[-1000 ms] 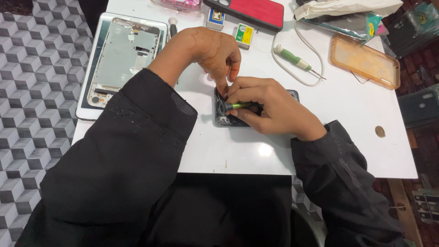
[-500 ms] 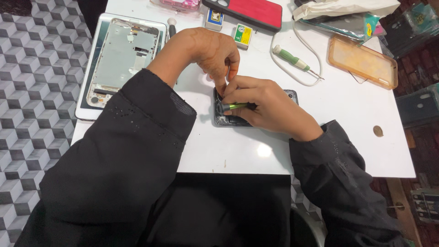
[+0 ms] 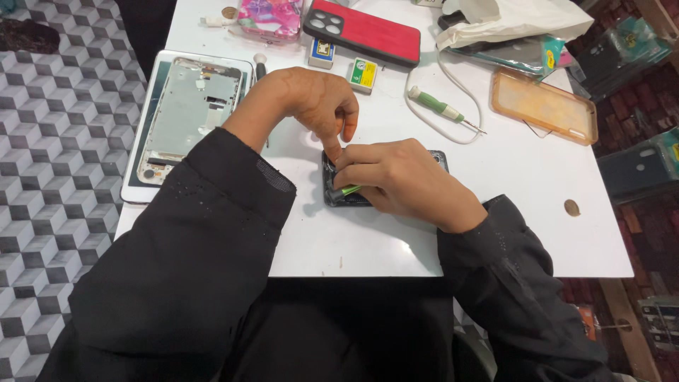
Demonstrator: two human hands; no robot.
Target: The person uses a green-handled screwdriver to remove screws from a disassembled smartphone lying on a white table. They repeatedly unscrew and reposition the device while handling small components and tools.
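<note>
Head view: a person in black sleeves works at a white table (image 3: 396, 233), both hands over a small dark device.
Opened phone: a dark, opened phone (image 3: 339, 192) lies flat near the middle of the table, mostly hidden under the hands; only its left part and upper right corner show.
Right hand: the right hand (image 3: 399, 177) rests on the phone, fingers curled tight around a small green-handled screwdriver (image 3: 344, 190) whose tip end points left over the phone's left part.
Left hand: the left hand (image 3: 311, 102) arches above the phone's upper left corner, thumb and forefinger pinched narrow and pressing down at the edge; whether anything sits between them I cannot tell.
Left of the hands: a larger opened device with a silvery inner frame (image 3: 191, 117) lies on a white tray, well apart from the phone.
Far edge: a red phone case (image 3: 364, 32) lies beside a pink patterned case (image 3: 272, 15), with two small boxes (image 3: 363, 74) just before them.
Right of the hands: a second green-handled screwdriver (image 3: 442, 110) lies inside a loop of white cable (image 3: 424, 134), near a clear orange case (image 3: 544, 105).
Top right: a white plastic bag (image 3: 509, 18) sits at the table's far corner.
Floor: grey cube-patterned tiles (image 3: 56, 141) show on the left.
</note>
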